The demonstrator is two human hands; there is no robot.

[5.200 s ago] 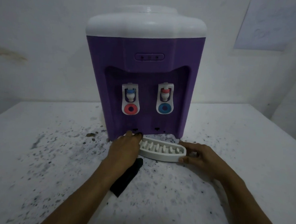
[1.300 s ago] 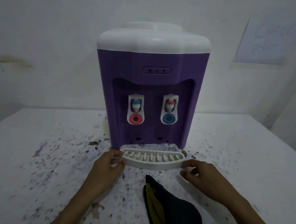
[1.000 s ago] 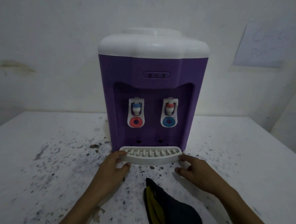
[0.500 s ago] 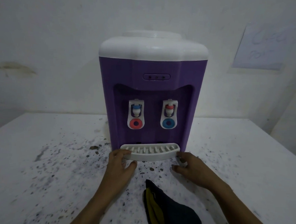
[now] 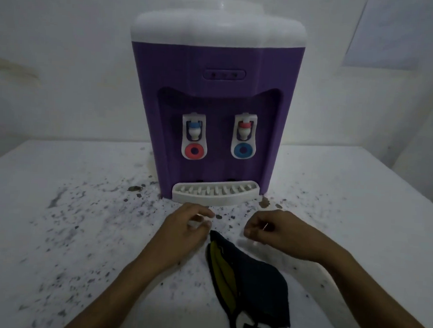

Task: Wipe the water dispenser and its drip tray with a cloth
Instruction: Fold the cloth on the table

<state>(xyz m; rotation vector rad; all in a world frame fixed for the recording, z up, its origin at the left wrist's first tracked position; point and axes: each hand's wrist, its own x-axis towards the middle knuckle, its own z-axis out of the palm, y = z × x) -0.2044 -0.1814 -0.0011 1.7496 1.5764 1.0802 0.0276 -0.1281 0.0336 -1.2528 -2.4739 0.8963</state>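
Note:
A purple water dispenser [image 5: 213, 108] with a white top stands at the back of the white table [image 5: 56, 230]. Two white taps sit in its front recess. Its white slotted drip tray [image 5: 215, 195] is seated against the base. A dark cloth [image 5: 254, 276] with a yellow-green fold lies on the table in front. My left hand [image 5: 184, 230] hovers just before the tray's left end, fingers loosely curled and empty, beside the cloth's top tip. My right hand [image 5: 274, 232] is a short way before the tray's right end, fingers curled, holding nothing.
Dark specks and stains cover the table around the dispenser. A white wall rises close behind. A sheet of paper [image 5: 403, 33] hangs on it at the upper right. The table's right edge [image 5: 409, 189] runs diagonally.
The drip tray has been pushed back against the dispenser's base. Both hands have let go of it and drawn back toward me, near the cloth.

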